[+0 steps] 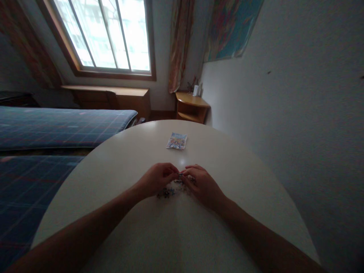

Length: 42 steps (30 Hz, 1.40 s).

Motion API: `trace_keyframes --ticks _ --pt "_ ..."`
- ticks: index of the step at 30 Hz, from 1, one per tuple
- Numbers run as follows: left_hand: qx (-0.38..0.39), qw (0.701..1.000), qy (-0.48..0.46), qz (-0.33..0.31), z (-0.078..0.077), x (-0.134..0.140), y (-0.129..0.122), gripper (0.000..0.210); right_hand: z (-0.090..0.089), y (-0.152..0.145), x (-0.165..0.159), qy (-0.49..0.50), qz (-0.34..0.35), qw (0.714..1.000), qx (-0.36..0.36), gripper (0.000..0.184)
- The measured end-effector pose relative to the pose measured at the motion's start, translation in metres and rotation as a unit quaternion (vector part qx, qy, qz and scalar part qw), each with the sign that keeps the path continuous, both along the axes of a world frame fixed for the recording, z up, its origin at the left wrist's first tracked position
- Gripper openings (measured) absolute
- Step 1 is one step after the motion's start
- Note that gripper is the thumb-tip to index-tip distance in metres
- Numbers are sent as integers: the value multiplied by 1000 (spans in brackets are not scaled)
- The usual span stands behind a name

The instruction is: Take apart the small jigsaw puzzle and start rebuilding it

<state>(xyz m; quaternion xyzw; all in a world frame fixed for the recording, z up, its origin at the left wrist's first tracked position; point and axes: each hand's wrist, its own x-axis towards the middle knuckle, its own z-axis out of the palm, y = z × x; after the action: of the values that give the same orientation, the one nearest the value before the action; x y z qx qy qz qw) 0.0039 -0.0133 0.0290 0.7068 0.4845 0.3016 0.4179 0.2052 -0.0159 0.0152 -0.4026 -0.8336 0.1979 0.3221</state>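
Note:
Both my hands meet over a small heap of jigsaw puzzle pieces (167, 193) near the middle of the white table. The fingertips of my left hand (157, 178) are closed in a pinch on a small puzzle piece (180, 175). From the other side, my right hand (202, 185) is closed with its thumb and fingers at the same piece, its palm partly covering the heap. Several dark and pale pieces lie loose below and between the hands; their prints are too small to make out.
A colourful printed packet or card (176, 141) lies on the round table (127, 146) beyond my hands. To the left is a bed with a blue plaid cover (62, 127). A wall (273, 125) runs along the right, and a wooden corner shelf (192, 100) stands past the table.

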Motion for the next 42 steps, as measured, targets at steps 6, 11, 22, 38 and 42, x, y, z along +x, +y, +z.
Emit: trace_keyframes --ticks 6,11,22,38,42 --pt "1 1000 -10 -6 1 -7 7 26 6 11 15 28 70 997 -15 12" --pt "108 982 157 4 4 -14 -2 27 20 11 33 -101 91 990 -23 43" --pt "125 933 338 -19 -27 19 -35 84 -5 -17 16 -185 140 965 -125 124" --pt "254 896 316 -179 -23 31 -25 48 -19 46 39 83 -69 992 -60 36" --pt "239 906 333 -109 -29 15 -7 43 -19 43 39 35 -67 996 -51 36"
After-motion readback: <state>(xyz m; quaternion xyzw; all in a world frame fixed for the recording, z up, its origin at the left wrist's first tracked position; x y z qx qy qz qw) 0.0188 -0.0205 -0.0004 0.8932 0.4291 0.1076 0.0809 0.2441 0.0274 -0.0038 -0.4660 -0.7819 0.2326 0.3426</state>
